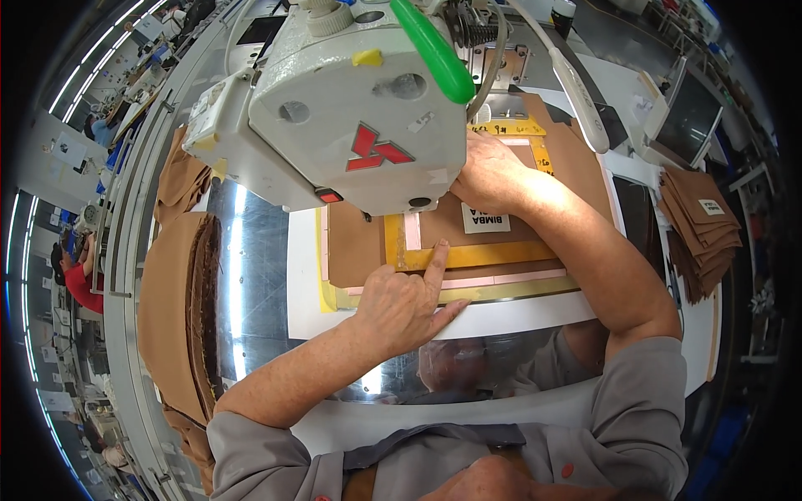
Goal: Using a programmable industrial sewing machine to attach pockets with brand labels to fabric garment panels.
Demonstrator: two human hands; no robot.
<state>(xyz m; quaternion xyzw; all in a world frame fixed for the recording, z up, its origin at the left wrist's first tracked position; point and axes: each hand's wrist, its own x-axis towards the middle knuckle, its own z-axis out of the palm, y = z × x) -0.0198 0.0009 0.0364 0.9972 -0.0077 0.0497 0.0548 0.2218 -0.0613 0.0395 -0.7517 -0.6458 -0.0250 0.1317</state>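
My left hand [399, 307] rests at the near side of a yellow rectangular frame [501, 254], its index fingertip on the frame's front bar. The thumb is stretched out to the right, and nothing is in this hand. My right hand [493, 175] reaches in beside the sewing machine head [359, 108], over the frame's far part; its fingertips are hidden. Under the frame lies a brown sheet of material [355, 246] with pale pink strips along its edges. Inside the frame a white label [486, 219] with dark print sits on the brown sheet.
Brown panels are stacked at left [175, 317], and brown pieces [693, 217] lie at right, the top one labelled. A screen [689, 113] stands at far right. The machine's green handle [434, 52] and a white cable arm [576, 100] hang above the work. Other people sit far left.
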